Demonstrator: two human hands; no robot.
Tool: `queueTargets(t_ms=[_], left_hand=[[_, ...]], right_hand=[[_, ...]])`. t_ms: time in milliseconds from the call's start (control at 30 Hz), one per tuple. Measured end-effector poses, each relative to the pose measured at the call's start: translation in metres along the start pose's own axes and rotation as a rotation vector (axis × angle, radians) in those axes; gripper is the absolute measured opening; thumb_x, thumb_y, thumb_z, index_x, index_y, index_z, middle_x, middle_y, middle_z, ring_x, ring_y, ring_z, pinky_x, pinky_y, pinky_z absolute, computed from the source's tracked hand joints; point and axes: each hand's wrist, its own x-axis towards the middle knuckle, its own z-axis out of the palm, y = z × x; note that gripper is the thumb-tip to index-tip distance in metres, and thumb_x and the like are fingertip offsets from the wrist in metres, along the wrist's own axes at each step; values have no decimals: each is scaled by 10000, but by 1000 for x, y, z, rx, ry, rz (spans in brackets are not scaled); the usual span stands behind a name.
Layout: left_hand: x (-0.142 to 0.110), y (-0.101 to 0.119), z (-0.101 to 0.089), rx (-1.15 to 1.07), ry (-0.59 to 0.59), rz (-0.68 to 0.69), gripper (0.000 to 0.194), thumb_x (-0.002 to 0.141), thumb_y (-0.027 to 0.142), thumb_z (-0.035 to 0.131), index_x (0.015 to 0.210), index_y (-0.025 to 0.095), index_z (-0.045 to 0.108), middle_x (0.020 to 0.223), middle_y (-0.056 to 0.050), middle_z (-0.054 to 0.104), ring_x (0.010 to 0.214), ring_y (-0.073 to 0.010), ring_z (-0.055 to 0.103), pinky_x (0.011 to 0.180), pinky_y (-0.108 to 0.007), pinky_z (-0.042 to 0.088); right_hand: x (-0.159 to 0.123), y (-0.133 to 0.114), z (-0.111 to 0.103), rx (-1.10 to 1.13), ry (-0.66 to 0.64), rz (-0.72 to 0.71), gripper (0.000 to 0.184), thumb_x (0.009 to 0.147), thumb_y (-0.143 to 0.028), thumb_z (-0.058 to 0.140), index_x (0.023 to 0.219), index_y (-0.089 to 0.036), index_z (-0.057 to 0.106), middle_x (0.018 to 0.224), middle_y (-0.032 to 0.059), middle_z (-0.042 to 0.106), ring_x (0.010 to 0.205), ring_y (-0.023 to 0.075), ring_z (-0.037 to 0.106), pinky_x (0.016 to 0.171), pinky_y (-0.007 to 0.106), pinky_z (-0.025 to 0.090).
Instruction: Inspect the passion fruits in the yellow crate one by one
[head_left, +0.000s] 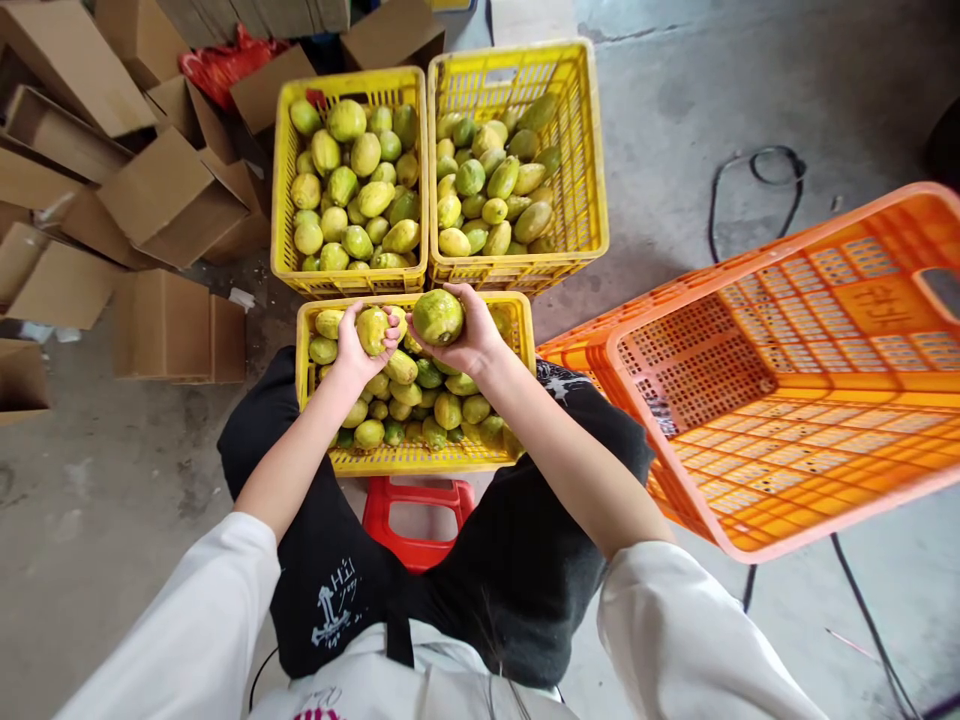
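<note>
Over the near yellow crate (420, 458), both of my hands are raised, each with one fruit that looks like a small papaya. My left hand (352, 350) has its fingers curled round a yellowish papaya (370, 331). A rounder, greener papaya (437, 318) rests in my right hand (480, 340), with fingers and thumb around it. The hands are close together, and the two fruits stay apart. Below them, many yellow-green papayas (402, 368) lie heaped in the near crate, partly hidden by my hands and forearms.
Two more yellow crates, left (279, 200) and right (592, 150), stand behind, both holding papayas. A large orange crate (675, 470) sits tilted at my right. Cardboard boxes (172, 195) pile up at the left. A red stool (420, 555) is between my legs; a black cable (716, 200) lies on the floor.
</note>
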Motion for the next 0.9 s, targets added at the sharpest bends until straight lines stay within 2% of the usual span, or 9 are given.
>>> queueTargets(t_ms=[200, 367, 433, 500, 567, 633, 767, 900], left_hand=[[0, -3, 0, 86, 32, 48, 348, 1010, 453, 445, 845, 190, 601, 591, -10, 549, 394, -87, 463, 334, -160, 328], [-2, -2, 5, 102, 55, 117, 351, 1017, 419, 415, 901, 190, 654, 593, -25, 594, 430, -108, 516, 375, -181, 394], [-2, -2, 6, 92, 44, 132, 350, 1015, 359, 390, 956, 172, 679, 661, -46, 660, 517, -139, 611, 453, -210, 490], [-2, -3, 7, 101, 34, 135, 327, 997, 289, 401, 1043, 163, 699, 781, -63, 730, 686, -185, 712, 602, -268, 588], [-2, -4, 8, 121, 28, 133, 303, 974, 255, 447, 1104, 173, 708, 892, -72, 764, 860, -222, 753, 747, -323, 622], [-3, -5, 8, 126, 26, 133, 264, 962, 271, 500, 1087, 180, 714, 930, -78, 766, 942, -235, 752, 812, -332, 620], [-5, -2, 7, 88, 28, 153, 178, 941, 295, 551, 969, 196, 696, 831, -56, 728, 871, -203, 739, 801, -294, 616], [-4, 1, 7, 78, 36, 163, 206, 954, 302, 500, 842, 202, 642, 713, -20, 654, 687, -141, 687, 719, -244, 602]], right_hand=[[-13, -6, 8, 23, -88, 41, 244, 843, -464, 682, 916, -235, 637, 753, 13, 698, 857, 249, 743, 800, 422, 666], [-19, -7, 14, 54, -98, 7, 208, 872, -434, 631, 958, -248, 664, 758, 9, 726, 868, 247, 756, 784, 411, 670], [-22, -8, 17, 65, -98, -3, 180, 876, -414, 623, 950, -254, 663, 759, 6, 732, 854, 241, 759, 762, 395, 672], [-25, -9, 19, 78, -96, -4, 145, 884, -379, 606, 921, -247, 656, 735, 8, 724, 820, 230, 757, 731, 362, 673], [-26, -11, 20, 82, -93, -6, 117, 887, -356, 603, 887, -246, 643, 708, 4, 707, 788, 217, 752, 705, 335, 671], [-26, -13, 19, 78, -57, -16, 118, 903, -354, 589, 861, -251, 627, 687, -5, 690, 783, 210, 747, 708, 335, 672], [-22, -15, 20, 130, 32, -14, 153, 947, -347, 515, 880, -254, 617, 688, -10, 675, 826, 213, 746, 763, 382, 675], [-26, -16, 25, 180, -12, 25, 240, 994, -361, 431, 917, -237, 621, 705, 6, 679, 836, 204, 743, 785, 381, 667]])
